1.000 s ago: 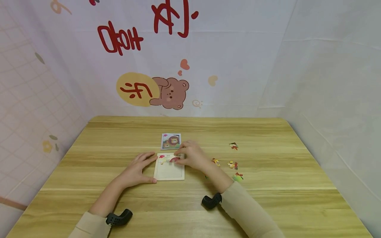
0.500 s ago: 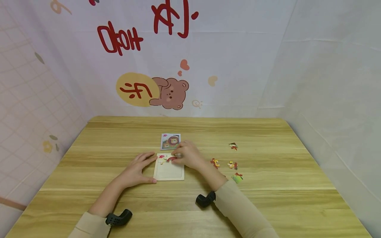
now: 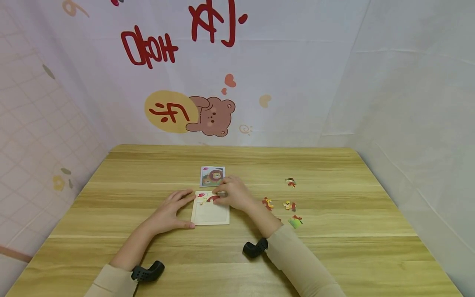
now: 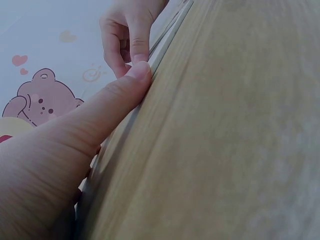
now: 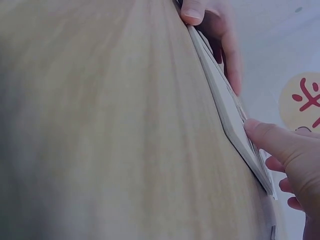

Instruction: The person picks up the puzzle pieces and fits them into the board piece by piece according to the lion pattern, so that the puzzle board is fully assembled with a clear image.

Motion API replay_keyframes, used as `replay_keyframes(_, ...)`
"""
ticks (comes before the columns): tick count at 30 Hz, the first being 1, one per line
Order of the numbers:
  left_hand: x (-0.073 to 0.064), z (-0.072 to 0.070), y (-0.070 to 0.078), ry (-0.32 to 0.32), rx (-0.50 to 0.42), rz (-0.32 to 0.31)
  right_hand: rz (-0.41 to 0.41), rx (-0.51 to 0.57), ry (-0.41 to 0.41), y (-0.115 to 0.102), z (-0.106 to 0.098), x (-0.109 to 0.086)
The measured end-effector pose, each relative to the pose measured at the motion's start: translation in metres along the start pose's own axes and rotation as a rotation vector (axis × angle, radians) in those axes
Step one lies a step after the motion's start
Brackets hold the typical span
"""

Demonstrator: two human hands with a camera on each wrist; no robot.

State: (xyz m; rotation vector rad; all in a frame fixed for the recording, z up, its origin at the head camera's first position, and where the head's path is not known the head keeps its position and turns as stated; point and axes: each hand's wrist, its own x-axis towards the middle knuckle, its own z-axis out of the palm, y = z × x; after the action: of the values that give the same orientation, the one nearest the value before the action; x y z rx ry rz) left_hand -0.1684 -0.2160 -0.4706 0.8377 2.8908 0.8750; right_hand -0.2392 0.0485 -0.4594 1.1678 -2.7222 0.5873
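Note:
A pale square puzzle board [image 3: 210, 216] lies on the table. In its top left is a fitted piece with a pink bird [image 3: 201, 195]. My left hand [image 3: 171, 213] rests along the board's left side, with the thumb at the near corner and the fingers spread towards the far one. My right hand [image 3: 234, 194] pinches a dark red puzzle piece [image 3: 213, 199] between thumb and forefinger, low in the board's upper row. The left wrist view shows my left thumb [image 4: 112, 102] against the board's edge. In the right wrist view, my right thumb [image 5: 265, 135] touches the board's top side.
Just beyond the board lies a lion picture card [image 3: 212, 176]. Loose puzzle pieces are scattered to the right, among them a lion-face piece [image 3: 268, 203], a yellow and red piece [image 3: 290, 206], a green piece [image 3: 295, 222] and a dark-cornered piece [image 3: 291, 182].
My right hand has shifted slightly left with the red piece, which has come down into the board's upper row beside the bird piece. The left hand stays in place.

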Motion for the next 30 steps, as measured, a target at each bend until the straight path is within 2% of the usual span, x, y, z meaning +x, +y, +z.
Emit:
replay_keyframes(5,-0.0006,-0.0004,0.0010,0.006,0.000,0.008,0.000,0.005,-0.008,-0.0004,0.0001,0.0001)
replay_keyframes(19,0.0008,-0.0015,-0.0013,-0.026,-0.017,-0.025,-0.024,0.014,0.011,0.0003,0.0038,0.0024)
replay_keyframes(26,0.0006,-0.0020,-0.0010,-0.023,-0.011,-0.012,-0.012,-0.003,-0.003,-0.0015,0.0031,0.0031)
replay_keyframes(30,0.0007,-0.0015,-0.0005,-0.014,-0.009,-0.002,-0.005,0.029,0.015,-0.0019,0.0016,0.0012)
